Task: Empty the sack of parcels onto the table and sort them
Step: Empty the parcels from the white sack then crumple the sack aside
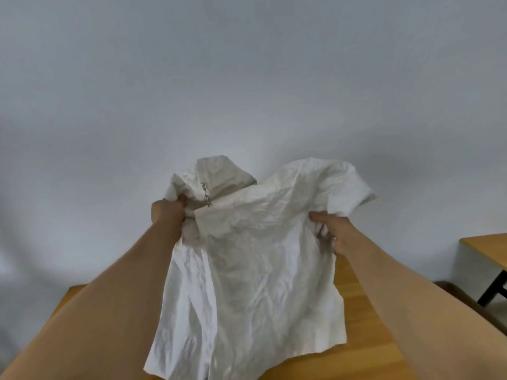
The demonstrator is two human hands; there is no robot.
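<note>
1. Sacking of crumpled white woven plastic (pixel 247 256), the sack of the task, is held up at the centre of the view above the light wooden table (pixel 365 311), its lower edge hanging toward 6 o'clock.
2. Its upper left corner, at about 10 o'clock, is clenched in the left hand (pixel 168 212), fingers buried in bunched cloth beside a stitched seam.
3. Its right edge, at about 2 o'clock, is pinched by the right hand (pixel 330 229), thumb lying on top of the fabric.
4. No parcels are seen on the table or through the sack; whether anything is inside cannot be told, though the cloth hangs flat and slack, so it is judged near empty.
5. Which end is the mouth cannot be told; if it is gathered in the grips, any contents would be trapped.
6. If parcels are shaken out from this height, they could bounce off the table's edge.
7. A second wooden table (pixel 482 250) stands at 3 o'clock, well apart.
</note>
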